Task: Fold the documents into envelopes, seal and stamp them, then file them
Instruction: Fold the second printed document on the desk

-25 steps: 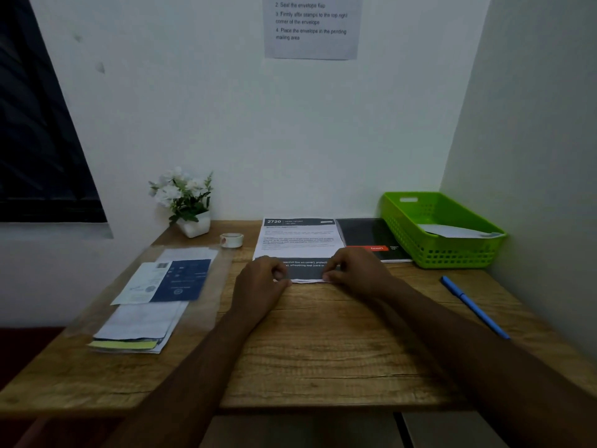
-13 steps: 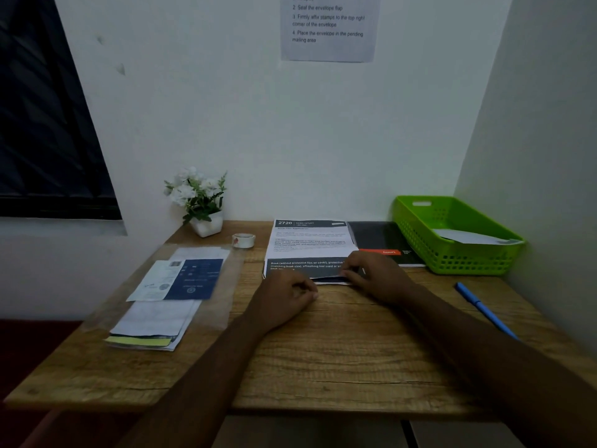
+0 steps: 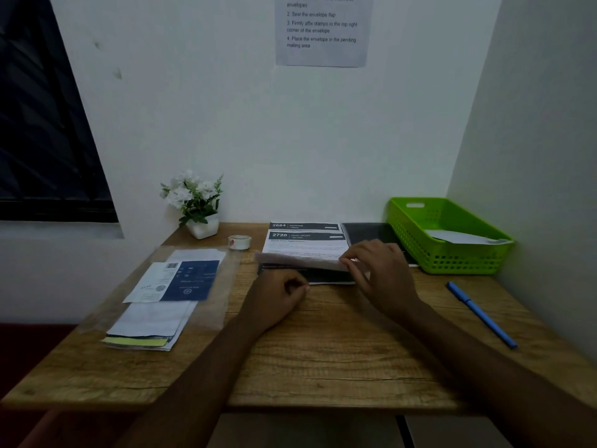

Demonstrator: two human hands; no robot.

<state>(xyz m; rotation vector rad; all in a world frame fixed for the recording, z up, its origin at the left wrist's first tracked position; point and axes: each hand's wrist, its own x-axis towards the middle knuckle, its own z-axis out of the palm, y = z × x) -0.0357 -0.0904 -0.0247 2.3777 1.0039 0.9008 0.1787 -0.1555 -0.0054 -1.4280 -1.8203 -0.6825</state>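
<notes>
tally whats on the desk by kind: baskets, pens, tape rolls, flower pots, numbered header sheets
green plastic basket: 1
blue pen: 1
white tape roll: 1
white pot of flowers: 1
printed sheets with dark numbered headers (2684 sheet, 2720 sheet): 2
total: 6

Dim corner of a room. A wood-grain bench [image 3: 339, 367] stands against a plain white back wall [image 3: 258, 124]. A second white wall [image 3: 533, 124] closes in well to the right of the right hand [image 3: 381, 270]. Far left of the left hand [image 3: 277, 295], a dark window [image 3: 38, 124] sits above a pale ledge [image 3: 58, 229].
</notes>
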